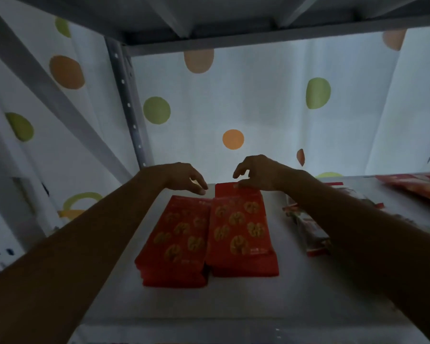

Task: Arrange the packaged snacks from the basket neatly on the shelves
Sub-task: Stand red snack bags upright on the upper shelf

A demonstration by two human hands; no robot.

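— Start at the near edge. What's on the shelf board (233, 306)?

— Two piles of red snack packs lying flat. Take the right stack (241, 234) as the marker: the left stack (174, 242) lies touching it, turned slightly off parallel. The basket isn't in view.

— And the hands?

— Both reach past the right stack's far end. The left hand (184, 177) hangs just left of that end, fingers loosely drooped and holding nothing. The right hand (261, 173) sits on the rear pack (230, 189), which pokes out beyond the right stack. The light is too dim to say whether it pinches that edge or only rests on it.

— What could go wrong?

— The packs look slick and the piles are several deep. Tugging the rear pack toward the front could drag the right stack's top pack off, or shove the pile into its skewed neighbour. Pushing it away could send it against the dotted curtain (258, 95) behind.

— Anything else close?

— Loose packets (308, 229) to the right of the stack, under the forearm; a careless sweep might knock them.
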